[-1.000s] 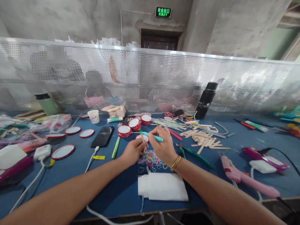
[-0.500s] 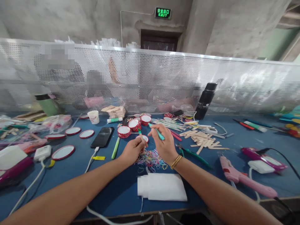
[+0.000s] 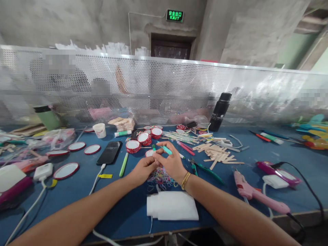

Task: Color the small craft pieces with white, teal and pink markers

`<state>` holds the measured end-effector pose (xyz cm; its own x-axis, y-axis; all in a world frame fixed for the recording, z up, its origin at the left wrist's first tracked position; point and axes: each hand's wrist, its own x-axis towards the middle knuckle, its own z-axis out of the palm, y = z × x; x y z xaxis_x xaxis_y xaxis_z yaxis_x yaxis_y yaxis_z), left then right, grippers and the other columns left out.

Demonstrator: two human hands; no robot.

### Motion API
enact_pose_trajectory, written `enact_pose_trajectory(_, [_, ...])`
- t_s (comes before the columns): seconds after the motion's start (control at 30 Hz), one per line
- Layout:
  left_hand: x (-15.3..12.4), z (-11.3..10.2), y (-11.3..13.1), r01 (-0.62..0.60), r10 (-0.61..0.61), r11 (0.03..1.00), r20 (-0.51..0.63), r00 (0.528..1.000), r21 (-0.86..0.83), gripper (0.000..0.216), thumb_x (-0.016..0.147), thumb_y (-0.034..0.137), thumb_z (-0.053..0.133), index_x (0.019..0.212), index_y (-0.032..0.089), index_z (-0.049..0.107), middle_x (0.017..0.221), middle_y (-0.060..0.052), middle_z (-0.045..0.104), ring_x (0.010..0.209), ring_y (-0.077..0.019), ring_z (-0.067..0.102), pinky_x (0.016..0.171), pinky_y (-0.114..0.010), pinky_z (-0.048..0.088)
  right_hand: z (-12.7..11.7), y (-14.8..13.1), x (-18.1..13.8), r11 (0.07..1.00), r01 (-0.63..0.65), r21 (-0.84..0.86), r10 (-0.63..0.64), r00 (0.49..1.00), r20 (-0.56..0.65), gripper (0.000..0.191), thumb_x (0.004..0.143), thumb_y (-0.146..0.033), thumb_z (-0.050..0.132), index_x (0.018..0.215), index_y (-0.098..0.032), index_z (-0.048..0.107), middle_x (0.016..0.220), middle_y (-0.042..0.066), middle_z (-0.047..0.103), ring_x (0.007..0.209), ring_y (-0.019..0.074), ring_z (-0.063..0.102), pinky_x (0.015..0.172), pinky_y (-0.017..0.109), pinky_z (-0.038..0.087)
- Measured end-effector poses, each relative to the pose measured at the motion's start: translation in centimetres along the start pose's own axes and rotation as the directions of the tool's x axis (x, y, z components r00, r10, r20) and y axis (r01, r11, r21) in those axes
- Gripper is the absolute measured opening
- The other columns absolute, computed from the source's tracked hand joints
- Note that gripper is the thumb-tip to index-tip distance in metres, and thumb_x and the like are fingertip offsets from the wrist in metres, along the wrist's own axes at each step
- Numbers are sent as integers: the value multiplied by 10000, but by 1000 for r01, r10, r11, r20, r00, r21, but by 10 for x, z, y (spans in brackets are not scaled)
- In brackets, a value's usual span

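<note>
My left hand (image 3: 145,169) is closed on a wooden craft stick (image 3: 154,148) whose upper end is coloured green; most of the stick is hidden by fingers. In my right hand (image 3: 174,164), which wears a gold bracelet, a teal marker pen (image 3: 167,150) lies between thumb and fingers. The fingertips of both hands meet around the stick. Beneath them spreads a heap of thin multicoloured elastic loops (image 3: 159,178). Closer to me lies a folded white cloth-like item (image 3: 176,206). Round red-rimmed pieces (image 3: 133,146) with white faces stand in stacks behind my hands.
Loose craft sticks (image 3: 217,153), green-handled pliers (image 3: 208,171) and a pink glue gun (image 3: 257,194) lie to the right. A black phone (image 3: 109,152) and a green marker (image 3: 124,164) are at left. A black bottle (image 3: 219,112) stands by the perforated metal screen (image 3: 169,85).
My right hand has moved left and down to meet my left hand at the stick. The marker has swung to a flatter angle. The view has shifted slightly.
</note>
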<state>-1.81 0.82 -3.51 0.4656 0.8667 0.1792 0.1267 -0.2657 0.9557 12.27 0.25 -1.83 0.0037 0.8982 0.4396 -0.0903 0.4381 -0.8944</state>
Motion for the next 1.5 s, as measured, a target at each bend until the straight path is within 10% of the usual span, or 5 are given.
enact_pose_trajectory(0.73, [-8,-3,15,-18,122,875,-184,975,483,391,953,436,439,651,198,510,612,17,571,578,-142,502,569,-264,308,-5,-2,2,998,-10,67,9,1000,12,366,704,-295,755,1005,-230,557,723,-25,668,723,160,659,691,294,554])
enact_pose_trajectory(1.17, [-1,-16,21,-160,338,511,-26,941,844,365,978,393,454,777,188,680,756,-70,640,796,-215,568,752,-324,389,-16,5,15,991,131,-40,-134,986,-101,300,748,-256,731,985,-221,551,678,-46,662,656,135,641,697,286,523])
enact_pose_trajectory(1.37, [7,-50,16,227,443,442,-432,786,868,567,806,564,666,1189,156,573,1233,-144,622,1183,-315,517,1048,-417,354,-13,1,12,985,157,-75,-164,981,-107,308,744,-294,737,985,-214,563,696,-35,663,649,139,639,721,303,526])
enact_pose_trajectory(1.5, [12,-74,2,430,272,358,-533,801,829,852,759,678,635,1377,124,443,1371,-186,559,1304,-360,462,1101,-440,310,-12,1,9,989,132,-67,-137,987,-80,301,764,-302,719,1001,-215,556,703,-26,674,633,147,640,695,309,536])
